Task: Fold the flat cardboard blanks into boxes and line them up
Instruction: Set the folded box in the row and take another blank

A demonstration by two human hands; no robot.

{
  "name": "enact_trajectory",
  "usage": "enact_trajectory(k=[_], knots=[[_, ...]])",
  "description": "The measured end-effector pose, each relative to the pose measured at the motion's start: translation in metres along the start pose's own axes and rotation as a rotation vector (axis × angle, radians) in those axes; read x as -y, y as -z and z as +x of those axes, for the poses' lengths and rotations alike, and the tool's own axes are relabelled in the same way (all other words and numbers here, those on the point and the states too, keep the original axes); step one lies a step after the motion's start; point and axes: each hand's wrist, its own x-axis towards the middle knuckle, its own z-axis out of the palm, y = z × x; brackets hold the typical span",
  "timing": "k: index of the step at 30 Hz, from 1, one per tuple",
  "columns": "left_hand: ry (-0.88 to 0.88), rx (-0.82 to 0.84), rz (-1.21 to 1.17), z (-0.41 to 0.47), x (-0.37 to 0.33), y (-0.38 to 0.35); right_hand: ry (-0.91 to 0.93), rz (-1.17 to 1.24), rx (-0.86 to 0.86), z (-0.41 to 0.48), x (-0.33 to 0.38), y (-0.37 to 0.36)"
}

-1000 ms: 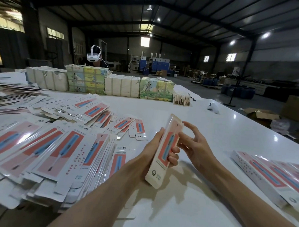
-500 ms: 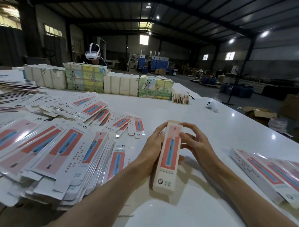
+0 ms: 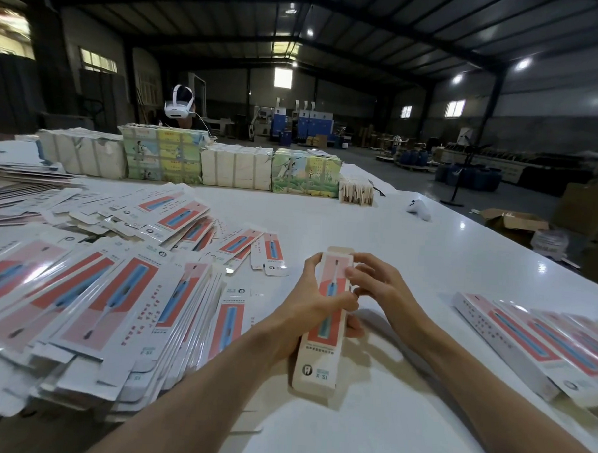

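Your left thumb (image 3: pixel 345 302) lies across the printed front of a long, narrow box (image 3: pixel 314 367). The fingers of that left hand (image 3: pixel 306 307) wrap behind it and show again at its right edge, clamped round its middle. The curled fingers (image 3: pixel 353 273) of your right hand (image 3: pixel 382 290) close on the upper part of the same box, tips pressed on its pink face near the right edge. The box is held tilted above the white table (image 3: pixel 376 226), its top end away from you with a small flap raised, its lower end towards you. Whether that end touches the tabletop cannot be told. To your right, well apart from your hands, a row of folded boxes (image 3: pixel 525 342) lies side by side on the table, touching one another. To your left, flat blanks (image 3: pixel 99 293) with the same red-and-blue print lie in a loose, overlapping heap. Along the far edge stand wrapped bundles (image 3: pixel 163 158), some white, some with coloured pictures. A small stack of brown pieces (image 3: pixel 356 194) sits at their right end, and a white handheld device (image 3: pixel 419 210) lies further right. Behind the bundles is a person wearing a white headset (image 3: pixel 179 106). An open carton (image 3: pixel 513 220) sits on the warehouse floor beyond the table.
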Motion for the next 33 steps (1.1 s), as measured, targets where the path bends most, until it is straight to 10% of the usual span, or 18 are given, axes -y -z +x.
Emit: enact_trajectory(k=[11, 33], knots=[[0.013, 0.094, 0.063, -0.001, -0.002, 0.0, -0.162, 0.047, -0.268, 0.003, -0.005, 0.003], [-0.006, 0.086, 0.109, -0.005, -0.006, -0.01, -0.209, 0.375, -0.222, 0.006, 0.001, 0.006]])
